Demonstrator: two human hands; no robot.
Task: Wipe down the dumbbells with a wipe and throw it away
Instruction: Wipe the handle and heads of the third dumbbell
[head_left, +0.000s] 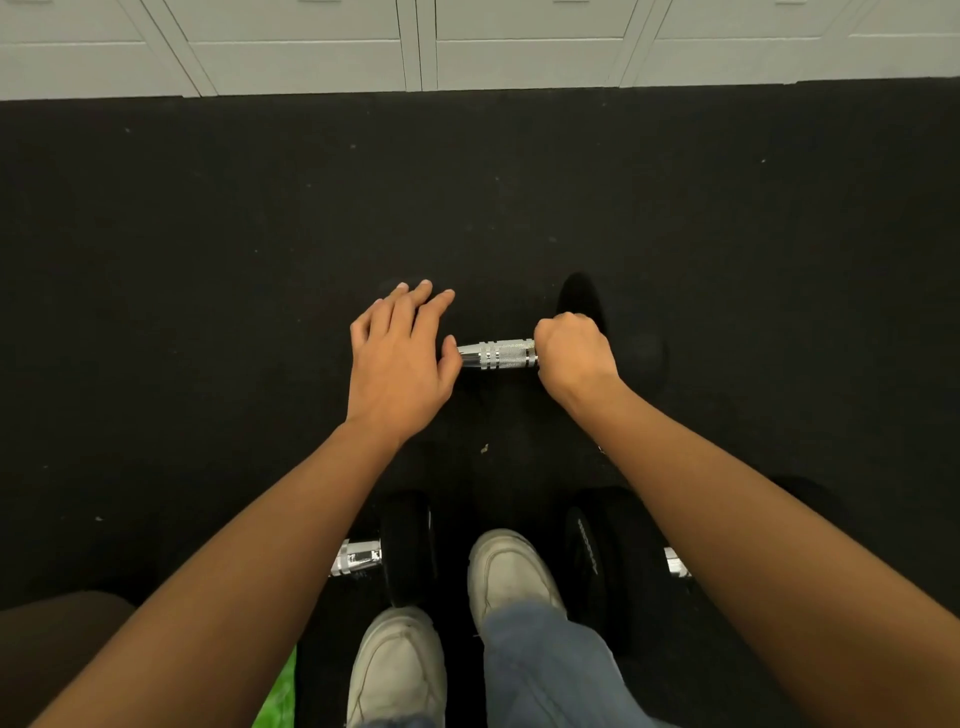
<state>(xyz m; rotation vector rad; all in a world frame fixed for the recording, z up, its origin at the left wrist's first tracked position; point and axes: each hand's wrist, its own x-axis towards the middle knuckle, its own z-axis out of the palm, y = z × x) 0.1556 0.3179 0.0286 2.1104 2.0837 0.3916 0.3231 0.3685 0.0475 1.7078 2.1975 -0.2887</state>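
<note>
Gripping the knurled chrome handle of the far dumbbell (498, 355), the right hand (571, 353) has its fingers curled fully around the handle's right end. The left hand (400, 358) is flat and holds nothing; its straight, slightly spread fingers point far, and its thumb touches the handle's left end. This dumbbell lies on the black floor (208, 260), centre of scene, long axis running left to right. Its black heads are hard to make out against the floor.

Two more dumbbells lie nearer, either side of a white shoe (511, 571):
- left near dumbbell (405, 545): handle pointing left, passing under the left forearm
- right near dumbbell (592, 545): handle pointing right, passing under the right forearm

White cabinets (311, 57) line the far edge
</note>
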